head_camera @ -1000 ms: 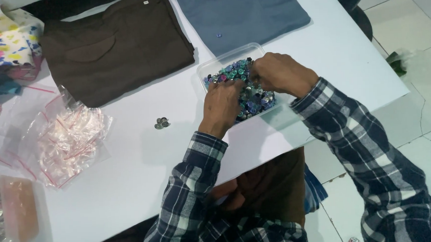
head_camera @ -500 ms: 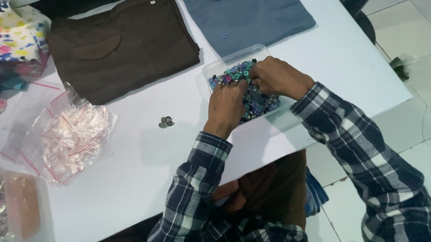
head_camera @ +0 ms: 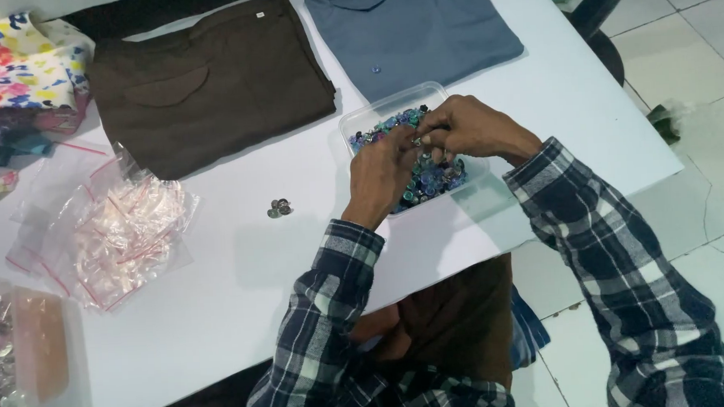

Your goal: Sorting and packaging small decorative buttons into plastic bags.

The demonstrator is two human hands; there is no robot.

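Head view: my left hand (head_camera: 385,174) and right hand (head_camera: 466,130) meet fingertip to fingertip over the clear tub (head_camera: 390,104) of coloured buttons (head_camera: 434,180), pinching one small button (head_camera: 415,142) between them; the tub lies directly beneath both, neither hand nearer.

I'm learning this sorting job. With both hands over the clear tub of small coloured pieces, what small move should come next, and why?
Probably lift the pinched piece clear of the clear tub. The left hand and right hand meet fingertip to fingertip over the coloured pieces, seemingly gripping one tiny piece. A small cluster already lies on the table.
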